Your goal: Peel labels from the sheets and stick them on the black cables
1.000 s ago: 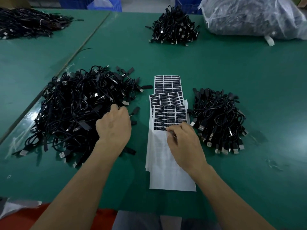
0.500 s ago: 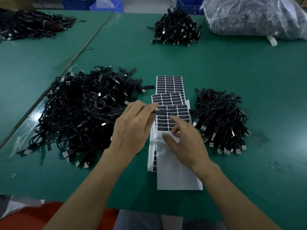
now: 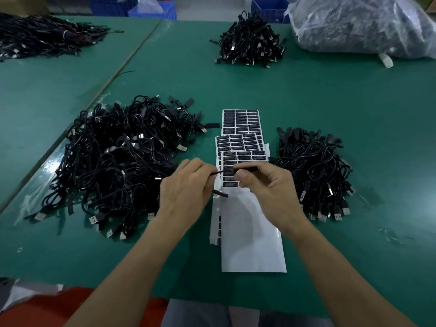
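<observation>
Table layout
Label sheets (image 3: 245, 142) lay overlapped mid table (image 3: 354, 102), big cable pile (image 3: 118, 161) just L of them, smaller pile (image 3: 313, 171) just R; far pile (image 3: 250, 38) sat well behind w/ a bag (image 3: 363, 27) to its R. L hand (image 3: 186, 185) & R hand (image 3: 271, 185) held a cable (image 3: 220, 173) over the sheets.

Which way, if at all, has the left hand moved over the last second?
Yes. The left hand has moved right, off the big cable pile toward the label sheets, pinching a cable.

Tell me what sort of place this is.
Probably a factory labelling or packing bench: heaps of black cables on a green table, label sheets, and a big filled plastic bag.
</observation>
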Motion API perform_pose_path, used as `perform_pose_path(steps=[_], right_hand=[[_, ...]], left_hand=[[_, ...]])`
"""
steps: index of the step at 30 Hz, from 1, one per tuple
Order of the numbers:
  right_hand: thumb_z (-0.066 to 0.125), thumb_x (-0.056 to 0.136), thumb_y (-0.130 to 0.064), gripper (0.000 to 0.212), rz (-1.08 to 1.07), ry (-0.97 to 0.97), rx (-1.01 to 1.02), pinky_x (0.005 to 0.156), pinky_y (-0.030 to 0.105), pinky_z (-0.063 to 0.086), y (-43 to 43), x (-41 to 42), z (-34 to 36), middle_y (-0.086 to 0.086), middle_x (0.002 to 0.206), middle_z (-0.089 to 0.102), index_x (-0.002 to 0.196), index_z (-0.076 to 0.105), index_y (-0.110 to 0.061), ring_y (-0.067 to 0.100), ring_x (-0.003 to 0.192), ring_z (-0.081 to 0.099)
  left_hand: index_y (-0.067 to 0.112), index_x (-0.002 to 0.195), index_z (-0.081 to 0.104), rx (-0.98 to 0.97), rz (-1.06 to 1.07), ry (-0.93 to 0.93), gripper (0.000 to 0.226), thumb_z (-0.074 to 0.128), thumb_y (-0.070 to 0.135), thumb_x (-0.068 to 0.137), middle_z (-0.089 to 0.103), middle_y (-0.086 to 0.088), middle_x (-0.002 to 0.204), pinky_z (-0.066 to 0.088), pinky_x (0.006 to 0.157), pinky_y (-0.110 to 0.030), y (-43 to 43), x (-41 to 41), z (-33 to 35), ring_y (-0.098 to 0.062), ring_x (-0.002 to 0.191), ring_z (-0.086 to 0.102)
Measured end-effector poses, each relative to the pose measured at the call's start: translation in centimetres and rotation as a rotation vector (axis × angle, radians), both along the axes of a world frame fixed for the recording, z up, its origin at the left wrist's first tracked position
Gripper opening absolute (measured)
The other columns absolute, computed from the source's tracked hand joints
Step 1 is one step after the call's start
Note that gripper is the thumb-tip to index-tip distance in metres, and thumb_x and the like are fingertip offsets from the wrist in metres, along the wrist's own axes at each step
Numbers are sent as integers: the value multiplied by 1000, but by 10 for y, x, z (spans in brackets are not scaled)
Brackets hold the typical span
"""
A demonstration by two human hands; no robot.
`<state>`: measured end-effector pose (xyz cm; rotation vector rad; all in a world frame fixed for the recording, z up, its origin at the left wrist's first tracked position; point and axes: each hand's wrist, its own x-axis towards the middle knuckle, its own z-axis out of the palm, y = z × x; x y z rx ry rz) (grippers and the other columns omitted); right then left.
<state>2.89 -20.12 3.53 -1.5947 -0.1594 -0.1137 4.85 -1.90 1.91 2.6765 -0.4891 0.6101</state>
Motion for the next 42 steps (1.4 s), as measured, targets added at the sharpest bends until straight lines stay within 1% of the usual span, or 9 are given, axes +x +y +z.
perform_pose_path(steps=[2, 10, 13, 19, 22, 28, 34, 38, 42], right_hand=[[66, 92, -6, 20, -55, -20, 31, 75, 18, 54, 0, 2, 3, -4, 84, 75, 94, 73, -24, 9, 80, 71], [53, 102, -11, 12, -185, 37, 421, 74, 26, 55, 10, 10, 16, -1, 84, 74, 96, 63, -13, 18, 82, 73], [50, 103, -13, 12, -186, 95, 622, 76, 28, 56, 13, 11, 22, 1, 83, 72, 96, 59, -11, 20, 83, 72], [53, 102, -18, 13, -256, 202, 777, 78, 33, 56, 13, 15, 24, 2, 84, 68, 91, 60, -15, 19, 84, 68], [55, 102, -19, 12, -265, 242, 758, 78, 37, 57, 14, 18, 21, 2, 84, 67, 91, 59, -17, 21, 83, 69], [60, 100, -18, 12, -275, 364, 206, 71, 35, 59, 14, 19, 1, -2, 72, 71, 89, 63, -14, 16, 70, 70], [75, 85, -14, 10, 115, 355, -346, 71, 37, 60, 12, 6, -4, 3, 72, 73, 77, 70, -16, 13, 66, 68], [70, 85, -52, 24, 193, 331, -487, 73, 27, 55, 22, 6, 6, -9, 78, 74, 86, 71, -28, -1, 74, 68], [47, 96, -60, 48, 83, 373, -652, 93, 44, 50, 38, 15, 10, 6, 110, 68, 126, 59, -25, 22, 106, 62]], left_hand=[[20, 92, 73, 35, 89, -55, 14, 67, 31, 94, 65, 5, 85, 22, 45, -18, 7, 2, -3, -21, 80, 59], [13, 105, 71, -6, 166, -216, 32, 73, 31, 79, 61, -9, 115, 47, 76, -39, 11, 10, -5, -29, 95, 51], [8, 118, 64, -170, 104, -193, 49, 77, 30, 76, 41, -10, 131, 53, 68, -33, 9, 9, -4, -28, 100, 53], [8, 113, 59, -418, 4, -117, 41, 67, 39, 87, 50, -6, 112, 60, 61, -32, 13, 4, -14, -12, 77, 61], [19, 107, 60, -494, 17, -26, 20, 66, 30, 92, 65, 5, 81, 55, 55, -35, 15, 3, -17, -11, 60, 61], [33, 101, 61, -808, 105, 93, 25, 62, 8, 98, 67, 15, 78, 55, 60, -20, 18, 1, -17, -6, 67, 69], [16, 106, 54, -1590, 68, 531, 18, 66, 10, 94, 60, 9, 60, 42, 41, -22, 23, 13, -8, -9, 45, 51], [24, 117, 56, -1194, 53, 559, 38, 75, 9, 87, 60, 10, 65, 51, 61, -23, 22, 12, -16, -9, 62, 58], [24, 120, 58, -1201, -35, 532, 42, 71, 12, 82, 52, 11, 64, 51, 65, -22, 25, 7, -19, -9, 70, 64]])
